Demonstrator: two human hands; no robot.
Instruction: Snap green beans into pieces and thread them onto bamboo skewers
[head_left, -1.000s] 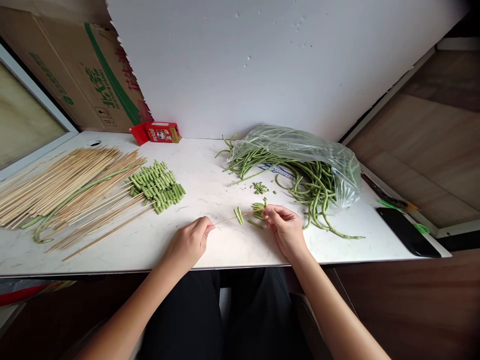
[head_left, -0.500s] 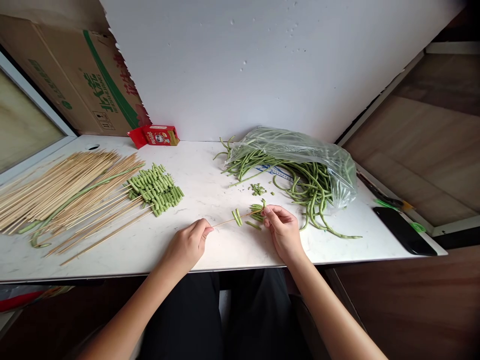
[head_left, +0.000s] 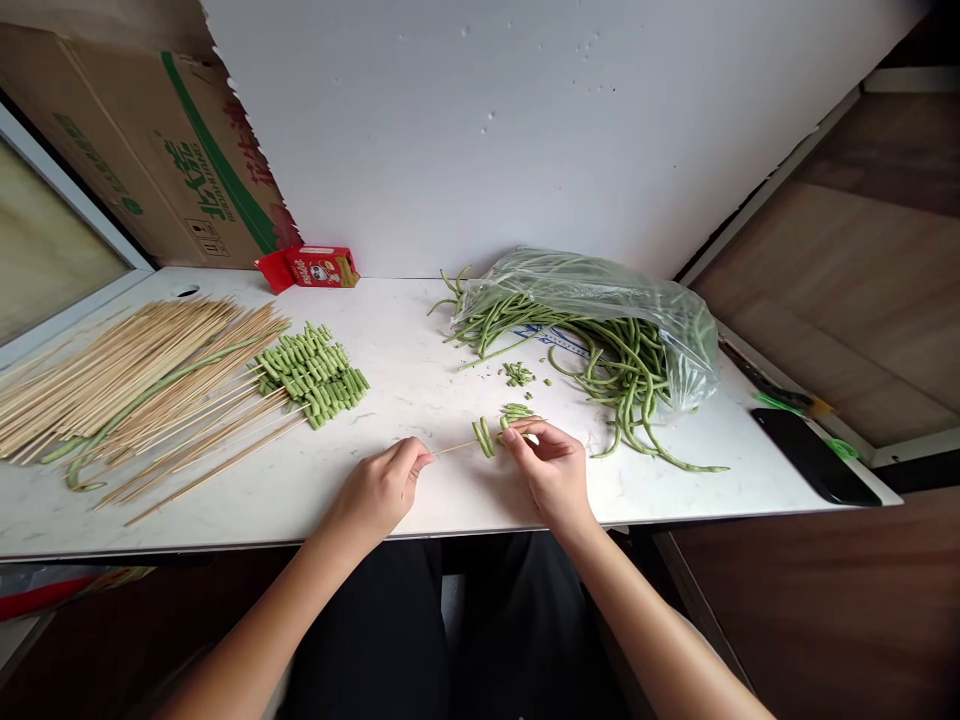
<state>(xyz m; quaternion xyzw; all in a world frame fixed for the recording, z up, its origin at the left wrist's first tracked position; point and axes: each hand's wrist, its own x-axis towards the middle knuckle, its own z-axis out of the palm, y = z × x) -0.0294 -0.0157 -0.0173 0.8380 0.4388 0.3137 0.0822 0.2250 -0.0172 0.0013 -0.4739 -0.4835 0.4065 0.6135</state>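
Note:
My left hand [head_left: 379, 490] pinches the near end of a thin bamboo skewer [head_left: 454, 449] just above the white table [head_left: 420, 390]. Two short green bean pieces [head_left: 483, 437] are threaded on the skewer. My right hand [head_left: 551, 472] is closed on another bean piece [head_left: 507, 424] at the skewer's far tip. A few cut bean pieces [head_left: 516, 409] lie just behind my right hand.
A heap of bare skewers [head_left: 127, 375] and a long bean lie at the left, with loaded bean skewers [head_left: 313, 372] beside them. A plastic bag of long beans [head_left: 600, 330] sits at the right. Red packet [head_left: 315, 267] and cardboard box [head_left: 150, 150] stand behind; a black phone [head_left: 814, 457] lies far right.
My right hand has moved left along the skewer with a bean piece, closer to the two threaded pieces. My left hand has stayed in place.

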